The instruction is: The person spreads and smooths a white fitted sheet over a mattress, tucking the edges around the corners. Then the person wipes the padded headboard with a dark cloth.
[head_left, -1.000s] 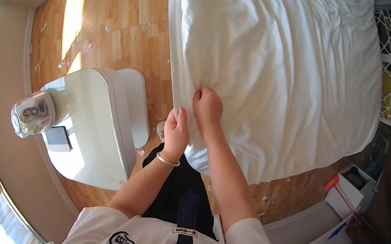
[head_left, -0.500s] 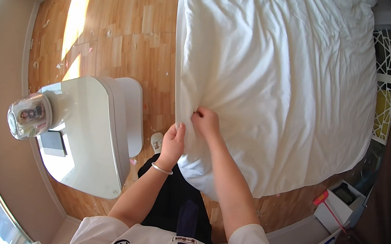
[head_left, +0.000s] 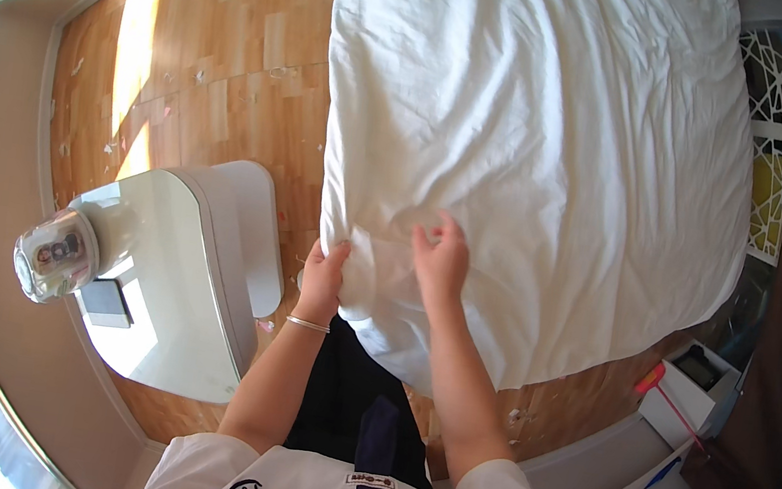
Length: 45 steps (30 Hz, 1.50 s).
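Standing left of the white sheet (head_left: 544, 166), 1 table (head_left: 188, 285) bears 1 clear container (head_left: 55, 257).

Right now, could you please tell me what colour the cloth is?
The cloth is plain white, clearest in the head view.

I can't see what lies under the white sheet (head_left: 562, 179), and its far end runs out of view. At its near left edge, the left hand (head_left: 327, 275) has most of its fingers hidden; above the sheet, the right hand (head_left: 444, 263) is blurred, so I can't tell whether it touches the cloth. Left of the sheet, floor scraps (head_left: 199, 75) are too small to identify. Off its near right corner, a dark thing (head_left: 699, 367) inside a white box (head_left: 674, 412) is indistinct.
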Tool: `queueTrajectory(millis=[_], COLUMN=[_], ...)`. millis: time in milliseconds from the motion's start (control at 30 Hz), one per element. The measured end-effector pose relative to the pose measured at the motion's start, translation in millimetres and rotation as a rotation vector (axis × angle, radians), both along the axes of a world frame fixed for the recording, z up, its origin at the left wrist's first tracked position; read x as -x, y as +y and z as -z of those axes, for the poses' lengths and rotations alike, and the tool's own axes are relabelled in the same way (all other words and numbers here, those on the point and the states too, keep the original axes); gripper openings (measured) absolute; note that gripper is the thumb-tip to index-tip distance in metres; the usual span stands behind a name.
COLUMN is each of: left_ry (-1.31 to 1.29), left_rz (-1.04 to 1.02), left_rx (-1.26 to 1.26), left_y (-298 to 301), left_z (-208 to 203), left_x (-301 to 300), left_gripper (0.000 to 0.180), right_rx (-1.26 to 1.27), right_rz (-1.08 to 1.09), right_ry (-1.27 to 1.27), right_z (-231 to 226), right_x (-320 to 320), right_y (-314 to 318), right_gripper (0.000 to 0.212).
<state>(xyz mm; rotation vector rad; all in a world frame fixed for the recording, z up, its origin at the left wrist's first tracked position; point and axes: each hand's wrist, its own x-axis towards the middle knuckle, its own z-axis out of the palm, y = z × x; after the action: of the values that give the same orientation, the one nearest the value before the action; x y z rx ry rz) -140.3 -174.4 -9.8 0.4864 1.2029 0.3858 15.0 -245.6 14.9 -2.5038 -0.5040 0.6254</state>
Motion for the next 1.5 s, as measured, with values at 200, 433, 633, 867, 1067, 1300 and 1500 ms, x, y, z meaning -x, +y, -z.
queueTrajectory(millis=[200,433,633,867,1067,1300,1500], left_ry=[0.005,0.301,0.307,0.562,-0.017,0.22,0.168], left_rz=[0.23,0.292,0.395,0.321,0.844,1.452,0.758], left_rx=[-0.056,-0.078,-0.196,-0.037,0.0,-0.439,0.174], left_y=[-7.8,-7.2,-29.8,-34.1,-27.3,-66.8,-68.5], left_z=[-4.9,28.2,47.3,73.3,54.2,78.1,51.8], left_x=[-20.6,-33.0,-79.5,-23.6,17.8,37.9,55.3], left_gripper=[0.031,0.037,0.028,0.023,0.068,0.037,0.042], right_rx=[0.291,0.192,-0.039,0.017,-0.253,-0.161,-0.129], right_rz=[0.0,-0.034,0.176,0.009,-0.054,-0.135,-0.162], right_ry=[0.02,-0.078,-0.371,-0.229,-0.213,-0.097,-0.105], right_z=[63.2,93.1,20.5,95.5,71.9,70.5,24.8], right_x=[-19.7,-48.3,-86.4,-71.9,15.4,96.0,120.4], right_y=[-22.2,-28.8,-65.6,-79.8,-84.9,-146.4,-170.5], right_gripper=[0.052,0.02,0.01,0.023,0.043,0.054,0.06])
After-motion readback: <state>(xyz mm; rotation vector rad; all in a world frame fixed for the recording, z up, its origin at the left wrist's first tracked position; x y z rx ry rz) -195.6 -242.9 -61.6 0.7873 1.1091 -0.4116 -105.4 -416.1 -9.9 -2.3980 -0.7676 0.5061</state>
